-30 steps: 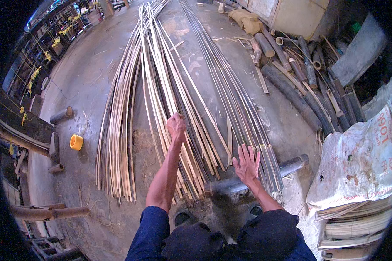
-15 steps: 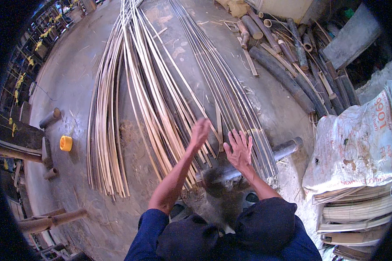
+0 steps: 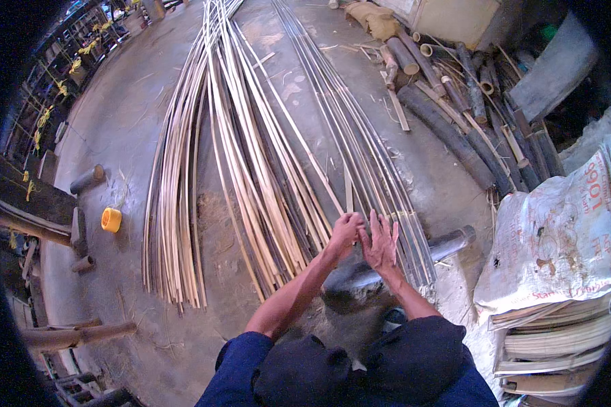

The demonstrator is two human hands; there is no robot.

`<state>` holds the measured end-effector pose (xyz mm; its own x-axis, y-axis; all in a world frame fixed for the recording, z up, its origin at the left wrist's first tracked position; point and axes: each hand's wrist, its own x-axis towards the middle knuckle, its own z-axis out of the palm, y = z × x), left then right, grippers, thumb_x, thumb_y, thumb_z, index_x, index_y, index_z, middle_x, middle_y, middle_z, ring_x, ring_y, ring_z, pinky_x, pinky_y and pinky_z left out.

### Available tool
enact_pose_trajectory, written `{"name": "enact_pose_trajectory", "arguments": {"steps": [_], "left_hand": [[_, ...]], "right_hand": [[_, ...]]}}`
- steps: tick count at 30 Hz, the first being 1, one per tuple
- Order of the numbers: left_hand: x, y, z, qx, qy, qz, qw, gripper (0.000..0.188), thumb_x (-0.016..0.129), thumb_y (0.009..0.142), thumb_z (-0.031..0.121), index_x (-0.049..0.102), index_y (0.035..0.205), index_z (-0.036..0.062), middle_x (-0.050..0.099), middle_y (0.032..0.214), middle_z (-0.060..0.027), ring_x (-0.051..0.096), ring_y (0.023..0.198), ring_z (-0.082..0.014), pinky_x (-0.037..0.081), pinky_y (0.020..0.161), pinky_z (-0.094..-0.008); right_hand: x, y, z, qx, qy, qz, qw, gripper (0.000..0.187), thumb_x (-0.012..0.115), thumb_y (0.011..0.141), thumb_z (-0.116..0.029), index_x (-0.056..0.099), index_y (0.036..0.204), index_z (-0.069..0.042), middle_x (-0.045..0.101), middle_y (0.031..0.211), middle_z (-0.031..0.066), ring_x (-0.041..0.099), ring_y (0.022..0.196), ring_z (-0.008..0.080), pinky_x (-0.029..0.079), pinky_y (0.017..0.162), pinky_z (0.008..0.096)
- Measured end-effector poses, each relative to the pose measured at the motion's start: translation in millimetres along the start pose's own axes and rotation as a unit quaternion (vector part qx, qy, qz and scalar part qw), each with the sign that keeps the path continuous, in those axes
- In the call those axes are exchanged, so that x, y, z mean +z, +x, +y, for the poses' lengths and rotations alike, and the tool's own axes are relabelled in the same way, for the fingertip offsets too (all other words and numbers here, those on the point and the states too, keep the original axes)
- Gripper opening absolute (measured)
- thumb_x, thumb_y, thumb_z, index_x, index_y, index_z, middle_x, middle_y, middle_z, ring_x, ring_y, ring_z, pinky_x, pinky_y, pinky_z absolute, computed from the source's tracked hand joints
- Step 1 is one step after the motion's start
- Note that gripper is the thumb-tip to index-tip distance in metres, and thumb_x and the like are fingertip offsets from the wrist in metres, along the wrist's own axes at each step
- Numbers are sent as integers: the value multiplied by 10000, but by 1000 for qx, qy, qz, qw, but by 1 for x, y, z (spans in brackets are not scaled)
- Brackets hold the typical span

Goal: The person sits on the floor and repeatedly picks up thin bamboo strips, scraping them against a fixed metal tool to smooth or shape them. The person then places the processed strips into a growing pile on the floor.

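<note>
My left hand (image 3: 345,234) is closed, its fingers curled in beside my right thumb. The lower end of a pale bamboo strip (image 3: 319,173) reaches the back of that hand; what the fingers hold, if anything, is hidden. My right hand (image 3: 381,245) is open with fingers stretched out, close against the left. Below both hands lies a dark, thick bamboo pole (image 3: 451,243). Long pale bamboo strips (image 3: 251,183) fan out over the floor ahead and to the left. A darker set of strips (image 3: 380,169) runs beyond my right hand.
A yellow tape roll (image 3: 111,220) lies on the floor at left, near a short bamboo piece (image 3: 87,179). Cut bamboo poles (image 3: 448,132) are heaped at the far right. A white printed sack (image 3: 543,244) rests on stacked split bamboo (image 3: 557,336) at right.
My left hand has moved right, up to my right hand, and its fingers have curled. The right hand stays open, turned slightly. The whole view has shifted a little.
</note>
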<state>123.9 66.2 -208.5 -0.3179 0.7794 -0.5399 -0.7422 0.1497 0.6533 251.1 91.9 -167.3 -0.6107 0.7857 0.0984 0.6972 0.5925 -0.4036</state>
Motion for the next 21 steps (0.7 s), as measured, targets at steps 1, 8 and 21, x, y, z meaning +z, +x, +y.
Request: {"name": "enact_pose_trajectory", "arguments": {"steps": [1,8,21], "left_hand": [[6,0,1,1,6,-32,999,253,637,948,238,595,1084,29,622,865,-49,608,680,-118,459,512,-252],[6,11,9,-5,133,-38,990,135,658,886,76,568,964,14,577,733,-49,530,520,-132,386,382,-283],[-74,-81,48,180,131,171,960,316,521,997,302,697,946,45,437,646,53,392,524,-74,335,465,-282]], "right_hand": [[-1,1,2,-10,4,-3,1000,687,362,1012,-495,322,1503,-16,459,1464,192,349,1416,348,77,1184,578],[1,1,5,-5,91,0,996,687,337,1024,-487,285,1516,-10,456,1478,176,340,1424,345,61,1188,574],[8,-1,6,-4,27,4,1000,651,386,1020,-449,316,1503,-18,472,1479,133,360,1414,311,103,1204,527]]}}
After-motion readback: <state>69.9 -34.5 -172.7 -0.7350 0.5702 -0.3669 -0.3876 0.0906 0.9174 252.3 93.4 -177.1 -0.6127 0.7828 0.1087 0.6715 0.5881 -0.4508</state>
